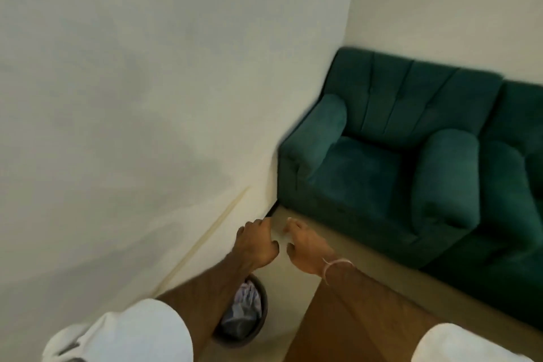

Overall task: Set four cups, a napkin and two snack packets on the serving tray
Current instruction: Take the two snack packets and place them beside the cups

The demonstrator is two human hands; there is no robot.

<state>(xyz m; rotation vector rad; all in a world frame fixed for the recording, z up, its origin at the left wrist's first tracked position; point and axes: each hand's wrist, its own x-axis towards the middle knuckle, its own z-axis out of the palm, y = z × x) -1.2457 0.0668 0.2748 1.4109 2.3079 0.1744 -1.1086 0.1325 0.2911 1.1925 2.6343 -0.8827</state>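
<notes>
My left hand (256, 241) and my right hand (305, 244) are stretched out side by side in the lower middle of the head view, a small gap between them. Both hold nothing, with fingers loosely curled and apart. A thin pale band circles my right wrist. White sleeves cover both upper arms. No tray, cups, napkin or snack packets are in view. The picture is blurred.
A green armchair (379, 156) stands against the white wall (147, 97) at right, a second green seat (517, 185) beside it. A dark round waste bin (244, 311) with crumpled lining sits on the floor under my left forearm. A brown wooden surface (338, 329) lies under my right arm.
</notes>
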